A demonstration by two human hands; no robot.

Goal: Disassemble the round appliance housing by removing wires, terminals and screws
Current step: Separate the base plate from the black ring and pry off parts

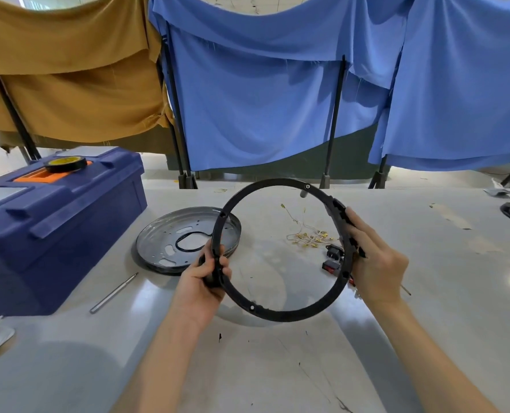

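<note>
Above the tabletop (277, 368), both hands hold a black plastic ring (277, 316) tilted off the surface. The left hand (203, 281) curls around its left edge and the right hand (376, 263) clasps its right side. Screw holes dot the hoop. A steel rod (113, 292) lies to the left. Behind the ring sit a red switch (330, 267), brass-tipped wires (310, 238) and a round metal base plate (170, 234), which the ring partly covers. Farther left is a blue toolbox (60, 228).

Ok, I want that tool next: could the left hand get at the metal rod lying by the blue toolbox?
Probably, but not yet: the left hand grips the black ring. The metal rod lies just to its left, with nothing between them.
</note>
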